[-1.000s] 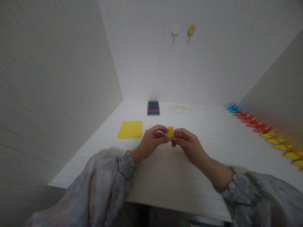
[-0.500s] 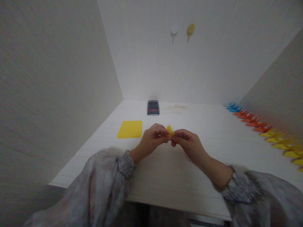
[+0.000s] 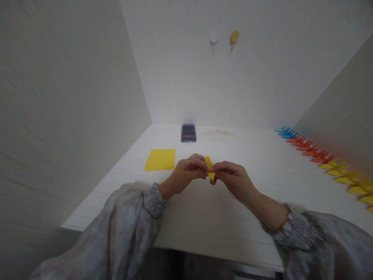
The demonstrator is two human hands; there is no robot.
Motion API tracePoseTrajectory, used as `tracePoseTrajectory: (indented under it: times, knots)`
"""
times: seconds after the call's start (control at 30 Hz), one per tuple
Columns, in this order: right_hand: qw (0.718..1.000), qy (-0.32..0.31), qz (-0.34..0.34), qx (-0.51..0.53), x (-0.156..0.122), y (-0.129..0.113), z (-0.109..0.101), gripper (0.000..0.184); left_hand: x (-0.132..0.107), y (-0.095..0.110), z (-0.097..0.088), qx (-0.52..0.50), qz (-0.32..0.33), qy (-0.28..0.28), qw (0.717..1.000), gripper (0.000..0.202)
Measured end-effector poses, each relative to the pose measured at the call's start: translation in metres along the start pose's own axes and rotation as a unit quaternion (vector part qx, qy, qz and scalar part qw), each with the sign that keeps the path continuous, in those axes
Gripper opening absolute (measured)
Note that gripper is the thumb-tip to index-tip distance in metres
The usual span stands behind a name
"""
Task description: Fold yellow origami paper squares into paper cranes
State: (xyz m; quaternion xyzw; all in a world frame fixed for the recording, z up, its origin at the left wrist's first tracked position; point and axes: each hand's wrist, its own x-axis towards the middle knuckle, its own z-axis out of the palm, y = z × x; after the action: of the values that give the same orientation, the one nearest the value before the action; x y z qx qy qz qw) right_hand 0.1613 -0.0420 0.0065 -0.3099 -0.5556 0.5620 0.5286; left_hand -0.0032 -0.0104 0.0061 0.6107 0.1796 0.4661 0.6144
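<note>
Pinches a small folded yellow paper (image 3: 211, 175) above the white surface (image 3: 212, 221) — gripped on one side by the nearly closed fingers of the left hand (image 3: 186, 171), on the other by those of the right hand (image 3: 234, 175), likewise drawn together. Has a flat yellow square (image 3: 160, 159) lying near the left hand, a dark device (image 3: 189, 133) farther back, and a row of folded blue, orange and yellow pieces (image 3: 322, 158) along the right wall (image 3: 346, 105).

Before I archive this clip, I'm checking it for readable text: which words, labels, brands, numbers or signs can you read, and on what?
None can be read.
Phone: screen pixelated, unreadable.
Yellow origami paper: no print visible.
Folded yellow paper in the fingers: no print visible.
</note>
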Motion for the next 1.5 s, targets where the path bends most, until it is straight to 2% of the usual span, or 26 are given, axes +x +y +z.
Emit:
tracePoseTrajectory:
  times: [0.33,0.43,0.57,0.77,0.97,1.17,1.37,1.5]
  knots:
    - [0.999,-0.022,0.007,0.035,-0.003,-0.003,0.008,0.006,-0.003,0.008,-0.002,-0.001,-0.029,-0.037,0.999,0.007]
    - [0.998,-0.032,0.021,0.04,-0.002,-0.003,0.009,0.004,-0.003,0.007,-0.002,0.018,-0.029,-0.017,0.999,0.005]
    - [0.999,-0.011,0.022,0.032,-0.001,0.0,0.009,0.002,-0.002,0.004,0.0,0.049,-0.009,0.013,0.999,0.013]
    - [0.999,-0.002,0.01,0.033,0.002,0.004,0.007,0.015,0.0,0.003,0.003,-0.058,-0.053,-0.033,0.996,0.03]
    - [0.999,0.026,0.009,0.031,0.002,0.004,0.006,0.022,0.001,0.002,0.004,-0.074,-0.059,-0.017,0.995,0.046]
    - [0.999,0.032,0.012,0.038,0.002,0.005,0.008,0.029,0.0,0.0,0.005,-0.076,-0.092,0.035,0.992,0.054]
    - [0.998,0.058,-0.002,0.026,0.003,0.006,0.01,0.029,0.001,0.0,0.004,-0.077,-0.091,0.041,0.992,0.046]
    - [0.998,0.058,-0.011,-0.014,0.002,0.007,0.009,0.029,0.003,-0.002,0.005,-0.055,-0.111,0.071,0.99,0.035]
